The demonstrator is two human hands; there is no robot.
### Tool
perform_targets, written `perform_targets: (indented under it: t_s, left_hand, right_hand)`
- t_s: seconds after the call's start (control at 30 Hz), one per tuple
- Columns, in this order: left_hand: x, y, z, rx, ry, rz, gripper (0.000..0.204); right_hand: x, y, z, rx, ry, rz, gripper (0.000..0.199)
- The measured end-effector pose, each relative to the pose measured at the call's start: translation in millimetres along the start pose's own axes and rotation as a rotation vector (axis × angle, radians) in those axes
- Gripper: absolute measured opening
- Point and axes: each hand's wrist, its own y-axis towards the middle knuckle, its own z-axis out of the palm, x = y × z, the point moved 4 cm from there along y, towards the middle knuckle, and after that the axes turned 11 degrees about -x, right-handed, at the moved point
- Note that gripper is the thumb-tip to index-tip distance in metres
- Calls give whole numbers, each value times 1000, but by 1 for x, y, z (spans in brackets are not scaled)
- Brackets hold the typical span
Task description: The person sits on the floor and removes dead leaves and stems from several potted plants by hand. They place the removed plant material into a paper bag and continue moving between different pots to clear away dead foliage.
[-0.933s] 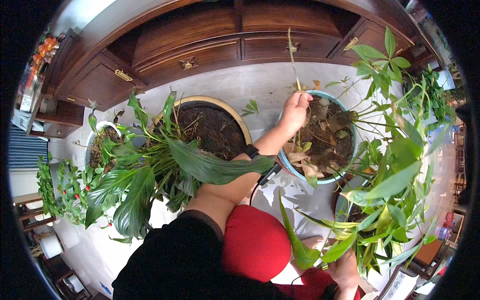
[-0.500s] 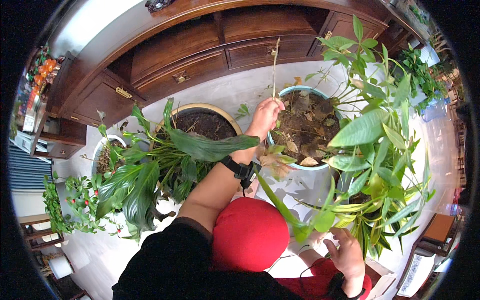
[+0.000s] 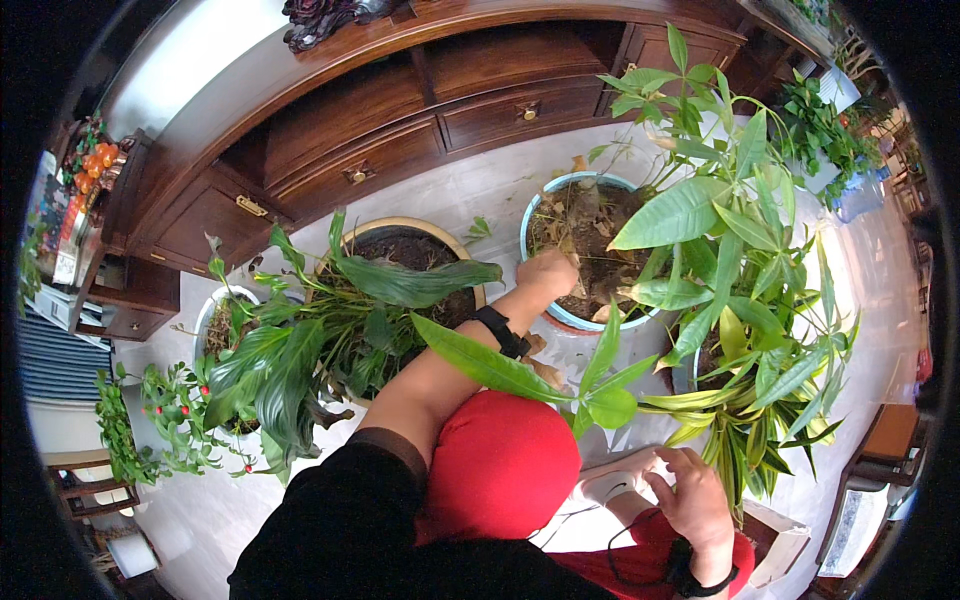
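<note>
Tiled floor; left hand (image 3: 548,272) fisted in blue pot (image 3: 540,205).

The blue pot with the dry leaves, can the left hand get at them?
Probably yes. The left hand already sits closed over the dry leaves inside the blue-rimmed pot, and no stems or green leaves cross its path; the leafy plant stands off to the right.
</note>
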Motion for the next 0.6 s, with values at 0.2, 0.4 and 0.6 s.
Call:
perform_targets:
  t_s: [0.2,0.4,0.6]
  left_hand:
    - [15,6,26,49,263,99,27]
    - [30,19,27,-132,215,57,29]
    - [27,17,24,15,316,156,30]
  right_hand:
    - [-1,-3,0,8,-17,8,33]
    - [2,-2,-2,-4,-19,-8,32]
    - [4,-2,-3,1,-1,10,31]
